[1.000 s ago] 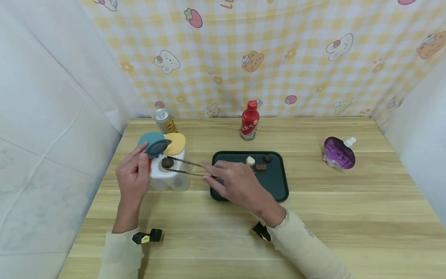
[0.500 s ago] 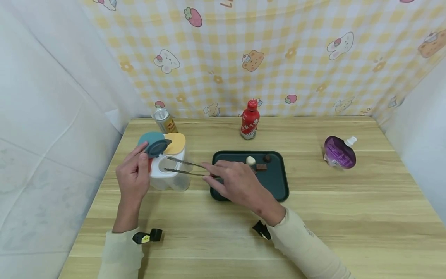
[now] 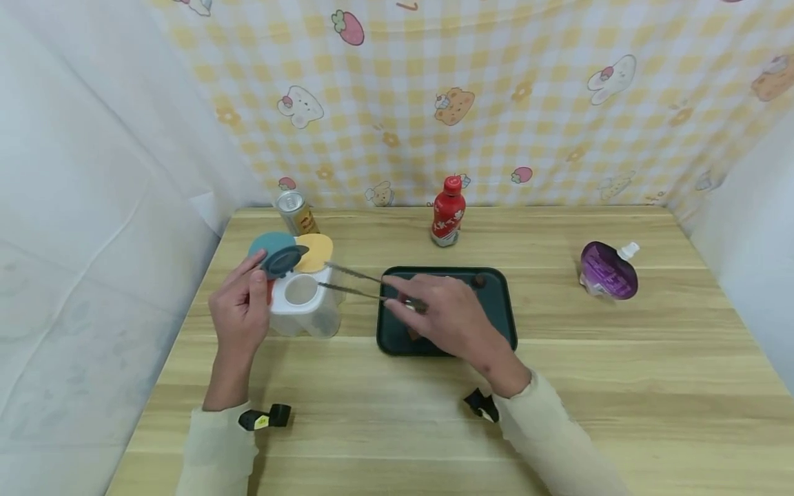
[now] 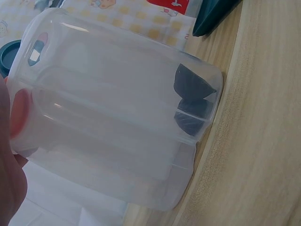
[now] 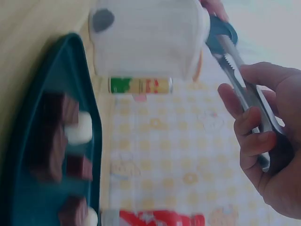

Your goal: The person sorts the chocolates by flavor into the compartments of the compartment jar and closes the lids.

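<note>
A: Largest item?
B: Wooden table (image 3: 384,420). Clock centred on the tray (image 3: 498,310), 12 toward the table's far edge.

A: Next down?
B: Tray, dark green, mid-table. Then the box (image 3: 319,320), upright at 9 o'clock, its round opening (image 3: 301,290) uncovered. Dark shapes (image 4: 192,84) show through its wall near the base; count unclear.

A: Hands?
B: Right hand (image 3: 451,313) above the tray, gripping the tongs (image 5: 256,96); tips spread, pointing toward 9, by the box's near-side rim as seen from the tray. Contact there: cannot tell. Left hand (image 3: 238,310) at the box's own 9 o'clock side, thumb and finger pinching the blue lid (image 3: 284,262), which is tipped up beside the opening.

A: Smaller?
B: Red bottle (image 3: 448,212), upright, 12. Purple pouch (image 3: 609,271), near 3. Can (image 3: 298,213), 10, just beyond the box.

A: Smallest?
B: Brown pieces (image 5: 47,157) and 2 white pieces (image 5: 79,132) on the tray; brown count uncertain, right-wrist view blurred.
</note>
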`<state>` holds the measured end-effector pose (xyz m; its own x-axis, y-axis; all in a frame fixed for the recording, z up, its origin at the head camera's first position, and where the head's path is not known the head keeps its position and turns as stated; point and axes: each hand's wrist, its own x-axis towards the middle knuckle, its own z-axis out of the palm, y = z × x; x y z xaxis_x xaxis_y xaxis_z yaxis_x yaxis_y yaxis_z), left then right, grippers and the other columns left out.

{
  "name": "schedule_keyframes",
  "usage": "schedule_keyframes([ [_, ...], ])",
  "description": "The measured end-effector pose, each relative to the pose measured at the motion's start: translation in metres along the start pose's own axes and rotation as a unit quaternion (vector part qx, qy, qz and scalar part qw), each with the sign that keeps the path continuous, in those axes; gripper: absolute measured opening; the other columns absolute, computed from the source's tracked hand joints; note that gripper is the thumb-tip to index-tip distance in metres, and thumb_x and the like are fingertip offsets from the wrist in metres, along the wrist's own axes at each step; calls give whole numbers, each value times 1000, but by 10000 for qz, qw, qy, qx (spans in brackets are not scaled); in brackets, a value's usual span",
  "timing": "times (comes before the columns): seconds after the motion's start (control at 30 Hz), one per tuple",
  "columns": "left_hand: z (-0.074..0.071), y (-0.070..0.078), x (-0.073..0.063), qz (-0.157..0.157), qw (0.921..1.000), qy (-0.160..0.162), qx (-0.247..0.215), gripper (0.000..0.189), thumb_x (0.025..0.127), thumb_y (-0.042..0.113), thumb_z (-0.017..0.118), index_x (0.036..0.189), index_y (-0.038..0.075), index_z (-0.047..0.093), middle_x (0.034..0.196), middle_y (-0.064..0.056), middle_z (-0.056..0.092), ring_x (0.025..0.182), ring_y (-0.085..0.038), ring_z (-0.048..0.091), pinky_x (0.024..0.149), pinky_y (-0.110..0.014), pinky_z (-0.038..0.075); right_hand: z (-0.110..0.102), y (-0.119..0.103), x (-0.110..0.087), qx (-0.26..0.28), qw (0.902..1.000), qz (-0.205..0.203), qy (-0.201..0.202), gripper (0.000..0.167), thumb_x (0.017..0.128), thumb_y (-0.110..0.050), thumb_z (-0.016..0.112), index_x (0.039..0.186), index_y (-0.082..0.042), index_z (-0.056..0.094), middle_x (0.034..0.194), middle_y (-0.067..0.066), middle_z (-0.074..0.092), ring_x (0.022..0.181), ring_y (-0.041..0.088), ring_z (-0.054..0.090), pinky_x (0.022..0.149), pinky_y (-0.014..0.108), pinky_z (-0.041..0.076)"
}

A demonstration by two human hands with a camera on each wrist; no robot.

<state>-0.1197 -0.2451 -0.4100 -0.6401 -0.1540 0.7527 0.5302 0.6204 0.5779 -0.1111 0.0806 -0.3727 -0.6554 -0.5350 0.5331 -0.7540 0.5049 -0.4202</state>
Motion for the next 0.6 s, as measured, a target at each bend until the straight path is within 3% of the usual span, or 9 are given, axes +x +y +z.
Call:
schedule_keyframes([
  [0.13, 1, 1, 0, -85, 10000, -30, 9, 41, 104, 18, 60, 76, -10, 72, 109, -21, 74, 112, -36, 69, 107, -30, 46, -17, 13, -13, -233, 9994, 105, 213, 38, 93, -20, 79, 128, -9, 74, 83, -5, 68, 60, 8, 48, 51, 24, 37],
  [0.27, 0, 2, 0, -104, 9999, -4, 3, 42, 103, 16, 61, 69, -8, 68, 108, -21, 74, 112, -36, 69, 107, -30, 47, -31, 29, -31, -459, 9976, 490, 157, 38, 91, -19, 81, 127, -8, 74, 82, -4, 69, 59, 7, 44, 49, 25, 34],
  [0.37, 0, 2, 1, -87, 10000, -26, 10, 44, 103, 16, 61, 65, -7, 66, 107, -21, 75, 112, -35, 69, 107, -30, 47, -39, 43, -48, -677, 9940, 853, 87, 37, 91, -19, 81, 127, -9, 75, 71, -6, 60, 57, 8, 42, 48, 26, 31],
  [0.5, 1, 2, 1, -74, 10000, -48, -13, 41, 103, 16, 61, 72, -9, 71, 108, -21, 75, 112, -35, 69, 107, -31, 47, -48, 62, -71, -931, 9881, 1227, -15, 35, 92, -18, 80, 126, -11, 76, 62, -9, 42, 53, 8, 37, 45, 26, 28],
  [0.6, 1, 2, 0, -98, 9999, -37, -21, 36, 103, 14, 61, 81, -11, 74, 110, -20, 74, 113, -34, 69, 107, -31, 46, -55, 72, -85, -1027, 9845, 1418, -74, 34, 92, -16, 80, 126, -11, 76, 63, -9, 49, 52, 7, 38, 44, 25, 29],
])
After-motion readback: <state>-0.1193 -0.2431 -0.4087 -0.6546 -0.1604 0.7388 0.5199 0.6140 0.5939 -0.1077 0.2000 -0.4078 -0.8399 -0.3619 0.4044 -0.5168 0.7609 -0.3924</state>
